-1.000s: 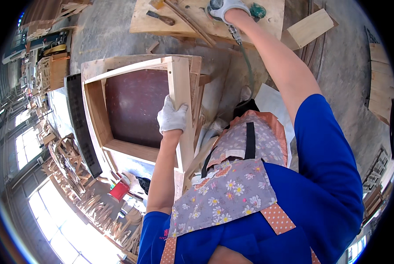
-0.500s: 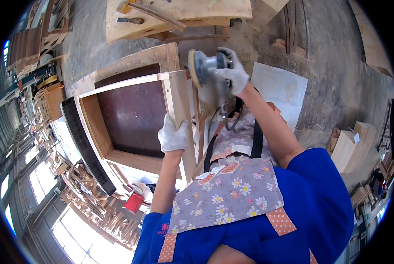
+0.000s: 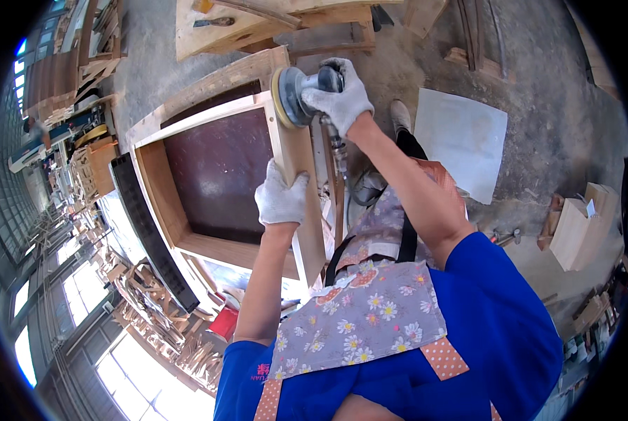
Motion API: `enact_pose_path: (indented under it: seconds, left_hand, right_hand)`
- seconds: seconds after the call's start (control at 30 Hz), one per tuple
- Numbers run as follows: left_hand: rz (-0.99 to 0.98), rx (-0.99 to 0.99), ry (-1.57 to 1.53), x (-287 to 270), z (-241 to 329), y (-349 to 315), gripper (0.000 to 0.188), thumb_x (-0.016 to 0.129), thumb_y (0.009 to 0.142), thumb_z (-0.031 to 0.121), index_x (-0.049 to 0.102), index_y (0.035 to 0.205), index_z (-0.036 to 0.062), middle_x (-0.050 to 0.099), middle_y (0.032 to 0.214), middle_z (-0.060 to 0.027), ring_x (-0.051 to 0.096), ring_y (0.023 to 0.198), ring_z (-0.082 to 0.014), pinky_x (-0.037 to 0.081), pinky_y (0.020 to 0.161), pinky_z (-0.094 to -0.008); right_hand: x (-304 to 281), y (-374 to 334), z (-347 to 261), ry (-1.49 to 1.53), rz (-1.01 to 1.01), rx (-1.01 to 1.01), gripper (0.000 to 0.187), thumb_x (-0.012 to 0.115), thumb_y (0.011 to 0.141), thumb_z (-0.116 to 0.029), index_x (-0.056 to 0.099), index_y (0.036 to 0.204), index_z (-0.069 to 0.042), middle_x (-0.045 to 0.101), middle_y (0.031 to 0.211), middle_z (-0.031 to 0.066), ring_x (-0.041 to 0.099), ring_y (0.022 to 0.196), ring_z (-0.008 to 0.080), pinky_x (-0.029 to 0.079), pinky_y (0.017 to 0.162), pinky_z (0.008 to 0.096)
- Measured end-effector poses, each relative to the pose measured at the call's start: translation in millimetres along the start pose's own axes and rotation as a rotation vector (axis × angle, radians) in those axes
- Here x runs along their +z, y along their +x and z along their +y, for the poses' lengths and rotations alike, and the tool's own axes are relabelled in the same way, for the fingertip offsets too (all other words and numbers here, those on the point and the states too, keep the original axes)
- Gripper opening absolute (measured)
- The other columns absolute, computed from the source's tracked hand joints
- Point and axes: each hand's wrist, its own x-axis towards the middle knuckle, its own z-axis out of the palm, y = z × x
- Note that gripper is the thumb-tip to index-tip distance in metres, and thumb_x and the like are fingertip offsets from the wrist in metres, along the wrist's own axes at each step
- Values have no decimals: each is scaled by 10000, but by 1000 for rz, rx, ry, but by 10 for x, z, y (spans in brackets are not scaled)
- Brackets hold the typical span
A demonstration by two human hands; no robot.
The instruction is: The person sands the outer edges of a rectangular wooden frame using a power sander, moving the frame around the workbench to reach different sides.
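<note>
A round air sander (image 3: 298,97) with a yellow-edged pad is in my gloved right hand (image 3: 343,97), fingers wrapped round its body. Its pad stands on edge against the outer side of a pale wooden frame (image 3: 295,151), near the far right corner. Below the sander hangs a hose fitting (image 3: 340,156). My gloved left hand (image 3: 282,196) grips the frame's right side, thumb on the outer face and fingers over the edge. Inside the frame shows a dark reddish-brown panel (image 3: 219,175). The panel's underside is hidden.
A wooden workbench (image 3: 272,35) with a brush (image 3: 214,22) stands at the far side. On the floor to the right lie a pale sheet (image 3: 461,144) and a stack of wooden boards (image 3: 584,228). A red container (image 3: 224,323) sits near left, beside a long black strip (image 3: 152,235).
My right hand has brought the sander leftward onto the frame's side; before, its pad was apart from it. The left hand keeps its hold on the frame. The whole view has shifted slightly.
</note>
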Motion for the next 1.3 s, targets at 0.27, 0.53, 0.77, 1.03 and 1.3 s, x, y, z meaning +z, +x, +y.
enact_pose_path:
  seconds: [0.27,0.53,0.77,1.03,1.3]
  left_hand:
    - [7,69,86,-11,-35,53,434,687,743,182,548,1111,-1,676,905,-186,665,859,-319,516,746,-375]
    - [6,53,31,-16,20,100,441,707,732,156,552,1114,-1,684,925,-163,677,860,-282,517,743,-352]
    - [13,30,17,-23,55,111,442,705,739,142,550,1128,-2,686,925,-160,680,856,-257,518,751,-332]
    - [6,44,57,-24,54,113,420,696,747,129,555,1119,-4,686,950,-152,678,871,-234,514,763,-324]
    - [17,42,21,-18,6,90,414,686,750,110,553,1122,-12,687,944,-146,677,856,-213,511,763,-315]
  right_hand:
    - [-69,274,96,-198,97,107,653,788,600,-328,509,1120,-49,625,964,123,599,883,217,474,827,307]
    - [62,298,-37,-132,90,72,645,786,601,-360,509,1094,-49,618,994,128,592,896,226,465,839,314]
    - [-63,42,300,-68,22,127,587,794,618,-267,503,1081,-53,586,930,80,551,827,157,466,793,282]
    - [-105,431,438,-80,144,232,600,794,609,-293,501,1066,-38,583,892,57,534,800,149,465,757,281]
    - [-52,-93,305,-81,44,188,616,806,614,-247,482,1104,-61,585,975,98,553,882,172,464,805,291]
